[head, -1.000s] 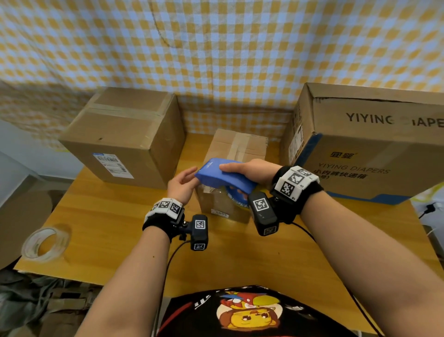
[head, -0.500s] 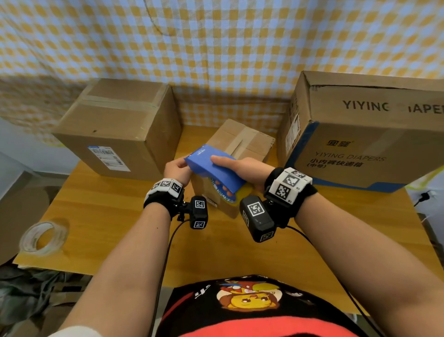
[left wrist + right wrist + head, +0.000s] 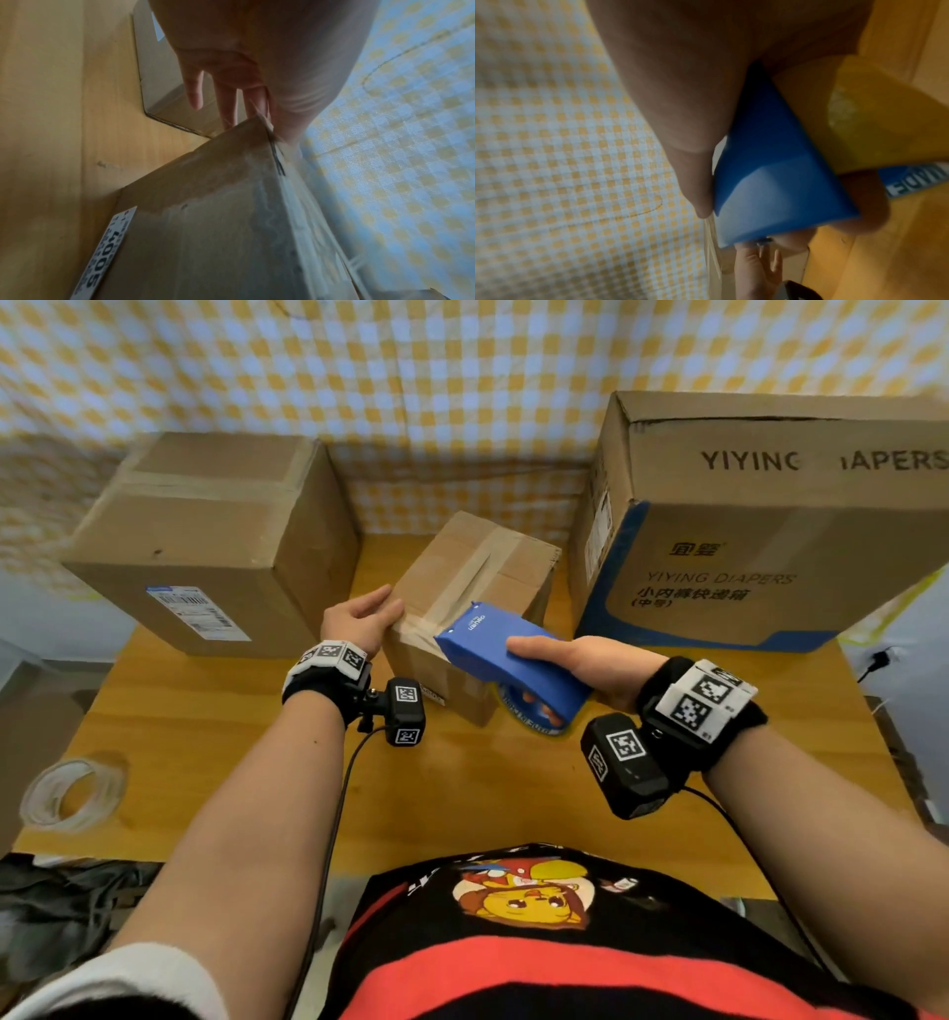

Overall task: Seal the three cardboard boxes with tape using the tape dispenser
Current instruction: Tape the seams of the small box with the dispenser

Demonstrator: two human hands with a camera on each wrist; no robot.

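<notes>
Since the earlier frames the small brown cardboard box point(image 3: 464, 593) has turned, so that one corner now points toward the person, and the blue plastic tape dispenser point(image 3: 506, 660) has come lower, down to the near top edge of this box. The left hand point(image 3: 359, 621) has moved from the dispenser's nose to the left top corner of the box.

There are three cardboard boxes on the yellow wooden table point(image 3: 205, 752): the small one in the middle, a medium brown cardboard box with a white label point(image 3: 205, 541) at the left, and a large printed diaper carton point(image 3: 770, 521) at the right. There is one dispenser, and one loose ring of clear tape point(image 3: 72, 796) near the left table edge.

The right hand point(image 3: 585, 662) grasps the dispenser, thumb on its top, other fingers curled through the handle under it. The left hand lies with straight fingers point(image 3: 226, 101) on the small box's side, thumb over the top edge. The dispenser's nose touches the box just beside the left hand.
</notes>
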